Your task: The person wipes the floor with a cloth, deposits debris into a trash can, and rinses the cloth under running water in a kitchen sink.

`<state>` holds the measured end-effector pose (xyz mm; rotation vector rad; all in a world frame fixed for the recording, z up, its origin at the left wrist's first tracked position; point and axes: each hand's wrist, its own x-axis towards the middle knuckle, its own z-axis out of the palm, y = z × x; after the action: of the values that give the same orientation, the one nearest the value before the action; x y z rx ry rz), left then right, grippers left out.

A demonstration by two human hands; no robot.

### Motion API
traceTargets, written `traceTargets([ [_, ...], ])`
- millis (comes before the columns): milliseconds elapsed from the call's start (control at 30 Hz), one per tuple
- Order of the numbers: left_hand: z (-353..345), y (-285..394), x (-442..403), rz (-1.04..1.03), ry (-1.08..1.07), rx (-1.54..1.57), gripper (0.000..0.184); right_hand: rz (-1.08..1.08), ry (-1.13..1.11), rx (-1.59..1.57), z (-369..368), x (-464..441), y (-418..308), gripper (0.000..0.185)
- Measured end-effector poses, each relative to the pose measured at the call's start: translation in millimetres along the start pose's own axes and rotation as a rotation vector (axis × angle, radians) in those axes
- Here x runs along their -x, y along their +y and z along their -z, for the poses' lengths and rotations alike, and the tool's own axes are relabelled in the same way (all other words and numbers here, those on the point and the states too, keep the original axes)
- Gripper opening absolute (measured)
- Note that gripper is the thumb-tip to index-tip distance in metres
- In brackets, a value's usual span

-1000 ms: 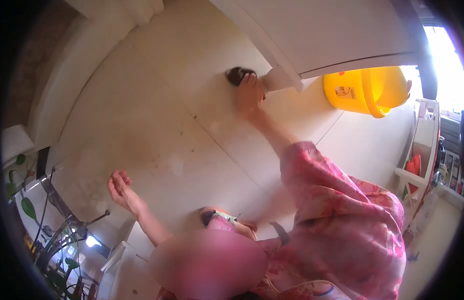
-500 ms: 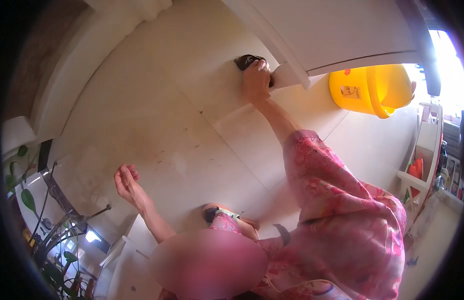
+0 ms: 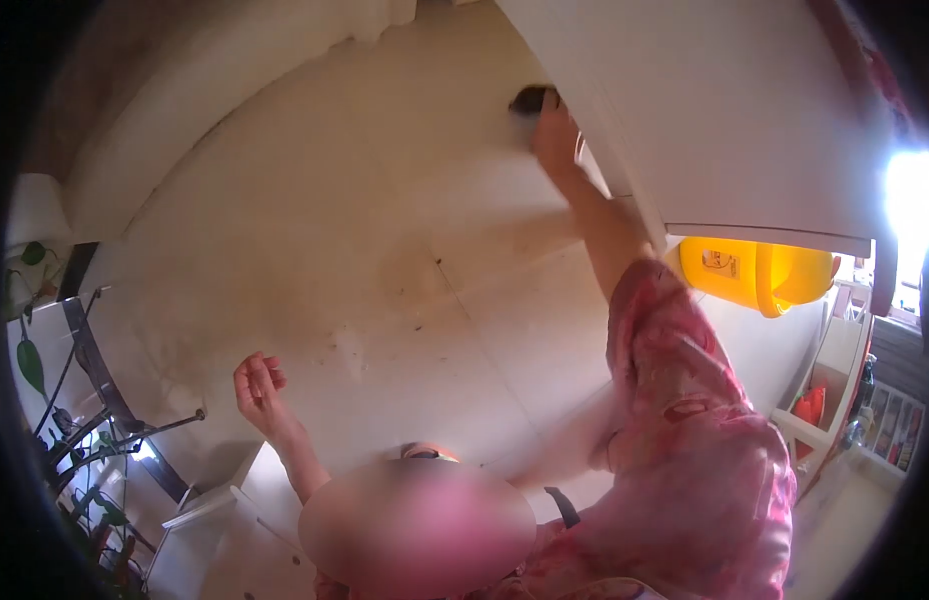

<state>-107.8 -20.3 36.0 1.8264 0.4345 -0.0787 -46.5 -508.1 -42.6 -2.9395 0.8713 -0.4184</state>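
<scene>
My right hand (image 3: pixel 558 138) reaches down to the pale tiled floor (image 3: pixel 335 240), beside the lower edge of a white cabinet (image 3: pixel 725 130). It grips a small dark, cloth-like object (image 3: pixel 530 100) that lies against the floor; blur and the fingers hide its exact kind. Over the tiles on the other side, my left hand (image 3: pixel 260 385) is raised with its fingers curled in, and nothing shows in them. Small dark specks (image 3: pixel 418 328) are scattered on the floor between the two hands.
A yellow bin (image 3: pixel 755 272) stands by the cabinet at right. White shelving (image 3: pixel 830 375) with a red item is beyond it. A leafy plant (image 3: pixel 30 365) and a dark metal stand (image 3: pixel 150 430) are at left. A shoe (image 3: pixel 425 452) shows near my body.
My right hand has slid forward and to the right along the cabinet's foot with the dark object. The left hand stays curled, slightly lower in view. The camera view has shifted.
</scene>
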Motion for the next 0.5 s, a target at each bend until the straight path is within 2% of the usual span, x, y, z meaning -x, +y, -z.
traceTargets([
  [67, 5, -4, -2, 0.008, 0.017, -0.027, 0.027, 0.120, 0.072, -0.227, -57, -32, 55, 0.047],
  [100, 8, -5, -3, 0.003, 0.033, -0.039, 0.028, 0.115, 0.056, -0.227, -53, -25, 47, 0.047],
  [167, 9, -7, -4, 0.013, 0.027, -0.007, 0.027, -0.056, -0.080, -0.057, -20, -4, 20, 0.054],
  [233, 4, -3, -2, 0.012, 0.020, 0.045, 0.026, -0.005, -0.104, 0.012, -2, 39, 14, 0.057],
  [267, -3, 4, 0, 0.014, 0.030, 0.032, 0.026, 0.072, -0.037, 0.127, -21, 70, 23, 0.058],
  [300, -10, 8, 0, 0.013, 0.043, 0.025, 0.026, 0.143, 0.015, 0.190, 7, 107, 6, 0.058],
  [333, -14, 4, -3, 0.011, 0.045, 0.044, 0.026, 0.080, -0.013, 0.186, 5, 135, -1, 0.052],
  [367, -17, -3, -8, -0.005, 0.013, 0.047, 0.028, 0.106, -0.080, 0.164, 11, 163, -8, 0.052],
  [433, -26, -6, -15, -0.030, -0.008, 0.059, 0.031, 0.192, -0.349, -0.071, 70, 191, -41, 0.048],
  [500, -46, 0, -30, -0.246, -0.082, -0.336, 0.033, 0.172, -0.317, -0.157, 68, 171, -42, 0.045],
])
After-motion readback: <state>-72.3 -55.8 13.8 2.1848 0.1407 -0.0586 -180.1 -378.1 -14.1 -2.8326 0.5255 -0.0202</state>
